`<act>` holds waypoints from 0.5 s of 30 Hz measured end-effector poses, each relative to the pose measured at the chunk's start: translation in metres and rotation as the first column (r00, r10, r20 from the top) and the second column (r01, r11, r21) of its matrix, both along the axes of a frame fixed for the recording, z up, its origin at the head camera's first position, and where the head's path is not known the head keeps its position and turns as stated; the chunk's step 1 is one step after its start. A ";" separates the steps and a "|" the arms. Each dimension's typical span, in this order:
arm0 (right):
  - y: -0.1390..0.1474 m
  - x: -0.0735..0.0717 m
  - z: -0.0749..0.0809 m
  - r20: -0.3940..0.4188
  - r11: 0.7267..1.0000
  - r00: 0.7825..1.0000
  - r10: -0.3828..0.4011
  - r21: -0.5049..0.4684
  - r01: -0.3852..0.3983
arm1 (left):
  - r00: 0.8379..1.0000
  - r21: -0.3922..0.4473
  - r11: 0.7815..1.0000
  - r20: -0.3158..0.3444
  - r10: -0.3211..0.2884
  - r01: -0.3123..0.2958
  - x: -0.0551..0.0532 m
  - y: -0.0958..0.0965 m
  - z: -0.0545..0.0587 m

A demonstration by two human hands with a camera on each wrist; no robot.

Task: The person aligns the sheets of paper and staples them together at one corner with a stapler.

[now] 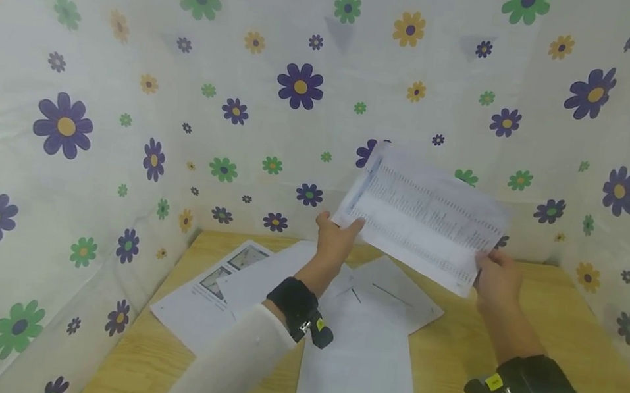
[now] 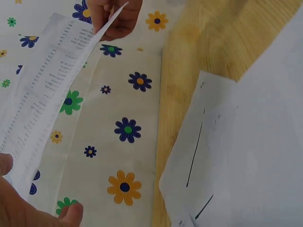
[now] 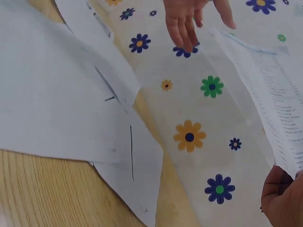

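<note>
My right hand (image 1: 499, 284) pinches a printed sheet of paper (image 1: 426, 214) at its lower right corner and holds it up above the back of the table. Rows of small text cover the sheet, which tilts down toward the right. At its left edge is my left hand (image 1: 335, 242), thumb and fingers spread. In the right wrist view the left hand (image 3: 189, 21) shows loose fingers just beside the sheet's corner, not curled round it. The left wrist view has the sheet (image 2: 52, 85) bending slightly, with the right hand (image 2: 116, 19) at its far end.
On the wooden table (image 1: 507, 368) several papers overlap: a sheet with printed pictures (image 1: 193, 306) at left, a long white sheet (image 1: 359, 381) in the middle, and a sheet with a black line (image 1: 399, 284) behind. A flower-patterned curtain (image 1: 292, 140) surrounds the table.
</note>
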State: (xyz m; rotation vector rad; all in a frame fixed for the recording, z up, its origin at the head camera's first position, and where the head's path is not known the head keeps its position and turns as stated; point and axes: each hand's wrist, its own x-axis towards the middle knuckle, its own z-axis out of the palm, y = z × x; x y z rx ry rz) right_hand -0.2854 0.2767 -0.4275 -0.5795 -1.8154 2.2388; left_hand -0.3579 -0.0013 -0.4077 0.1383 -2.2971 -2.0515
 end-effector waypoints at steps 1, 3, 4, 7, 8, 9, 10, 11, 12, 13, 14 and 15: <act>-0.004 0.001 0.002 -0.016 0.999 1.000 0.001 -0.045 -0.002 | 0.999 0.067 0.997 0.012 -0.030 0.029 0.003 0.002 0.000; -0.012 0.002 0.005 -0.050 0.995 0.999 0.006 -0.104 -0.012 | 0.996 0.183 0.979 -0.001 -0.090 0.089 0.007 0.007 -0.002; -0.016 0.003 0.007 -0.066 0.992 0.998 0.012 -0.124 -0.020 | 0.993 0.224 0.967 -0.021 -0.118 0.120 0.009 0.009 -0.002; -0.029 0.005 0.010 -0.098 0.986 0.995 0.027 -0.161 -0.043 | 0.979 0.291 0.936 -0.099 -0.178 0.199 0.013 0.014 -0.002; -0.033 0.006 0.010 -0.109 0.985 0.993 0.033 -0.168 -0.051 | 0.973 0.291 0.931 -0.123 -0.193 0.221 0.014 0.016 -0.001; -0.037 0.007 0.010 -0.122 0.983 0.992 0.036 -0.176 -0.057 | 0.969 0.284 0.929 -0.140 -0.205 0.238 0.016 0.017 0.000; -0.041 0.008 0.010 -0.133 0.981 0.990 0.036 -0.184 -0.061 | 0.965 0.267 0.932 -0.154 -0.211 0.246 0.017 0.017 0.002; -0.046 0.010 0.009 -0.139 0.982 0.990 0.037 -0.179 -0.062 | 0.964 0.245 0.937 -0.163 -0.212 0.247 0.018 0.017 0.004; -0.050 0.011 0.008 -0.150 0.982 0.988 0.040 -0.175 -0.066 | 0.964 0.215 0.946 -0.167 -0.209 0.242 0.019 0.017 0.006; -0.053 0.013 0.006 -0.165 0.984 0.985 0.048 -0.160 -0.075 | 0.963 0.181 0.955 -0.174 -0.205 0.236 0.021 0.016 0.008; -0.056 0.014 0.005 -0.177 0.986 0.983 0.057 -0.142 -0.082 | 0.963 0.147 0.963 -0.179 -0.200 0.227 0.022 0.015 0.010; -0.059 0.016 0.004 -0.182 0.988 0.981 0.061 -0.127 -0.085 | 0.963 0.115 0.969 -0.186 -0.195 0.218 0.024 0.014 0.012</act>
